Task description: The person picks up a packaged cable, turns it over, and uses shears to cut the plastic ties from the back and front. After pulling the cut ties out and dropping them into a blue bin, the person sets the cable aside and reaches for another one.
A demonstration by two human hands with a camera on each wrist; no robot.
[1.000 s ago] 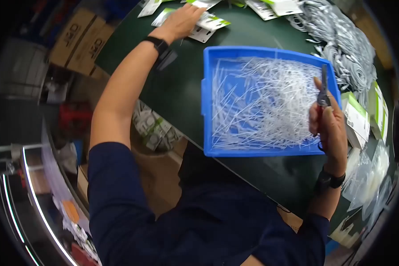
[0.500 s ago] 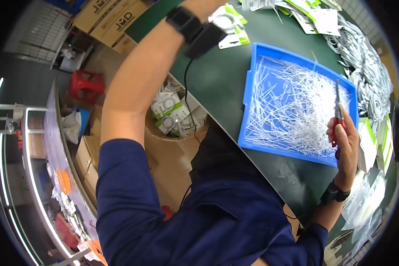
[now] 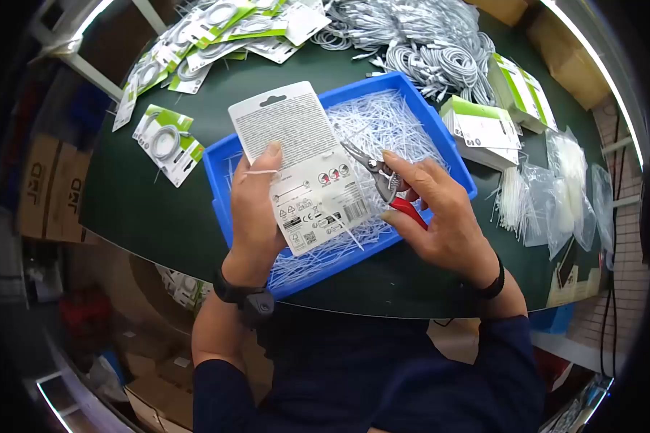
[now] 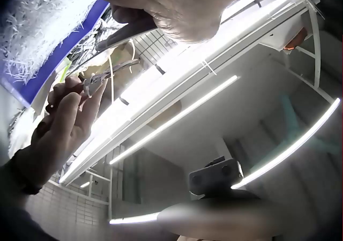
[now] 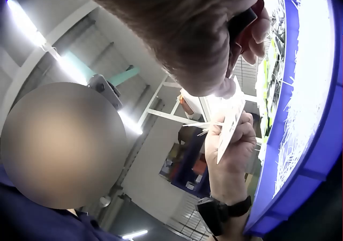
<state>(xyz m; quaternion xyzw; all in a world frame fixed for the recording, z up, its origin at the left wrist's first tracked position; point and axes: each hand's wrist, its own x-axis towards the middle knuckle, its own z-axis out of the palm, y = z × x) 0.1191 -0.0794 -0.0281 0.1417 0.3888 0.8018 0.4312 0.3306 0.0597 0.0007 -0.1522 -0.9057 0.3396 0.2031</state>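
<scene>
The left hand point(image 3: 256, 209) grips a white printed card package point(image 3: 303, 173) by its left edge, thumb on its printed face, above the blue tray point(image 3: 213, 173). White ties stick out from the card near the thumb and lower down. At the card's right edge, the right hand point(image 3: 440, 216) holds red-handled cutters point(image 3: 384, 184), their blades by the card. In the left wrist view the right hand point(image 4: 64, 117) and cutters point(image 4: 96, 83) show beside thin white strands. The right wrist view shows the left hand point(image 5: 230, 150) holding the card point(image 5: 230, 128) nearly edge-on.
White clippings point(image 3: 383, 123) fill much of the tray. Carded cables point(image 3: 170, 144) lie at the left and back left, with a grey cable pile point(image 3: 440, 43) behind. White-green boxes point(image 3: 480, 133) and plastic bags point(image 3: 556, 187) lie to the right.
The left hand has come back from the far-left packages and now holds a card over the tray. The right hand has brought the cutters to the card's edge. The head view has turned.
</scene>
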